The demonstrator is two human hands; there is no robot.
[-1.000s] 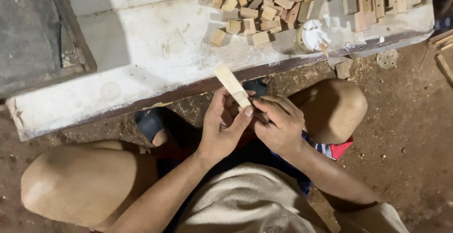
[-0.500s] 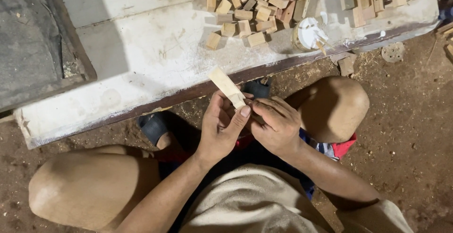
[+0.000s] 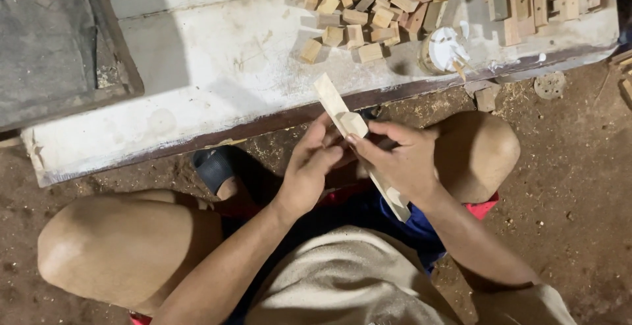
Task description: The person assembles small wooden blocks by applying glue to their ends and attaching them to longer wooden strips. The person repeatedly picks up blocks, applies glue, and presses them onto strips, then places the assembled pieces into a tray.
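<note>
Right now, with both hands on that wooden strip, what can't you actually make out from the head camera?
- Middle of the wooden strip: covered by the left hand and right hand.
- How the small wooden block sits on the strip: its contact face is hidden under the block and fingertips.
- Contents of the white-lidded jar: too small and glary.
- The pile of wooden blocks: cut off by the top edge.

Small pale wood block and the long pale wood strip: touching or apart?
Touching. The head view shows the small pale wood block pressed flat on the long pale wood strip, no gap, pinched there by the left hand and right hand.
</note>
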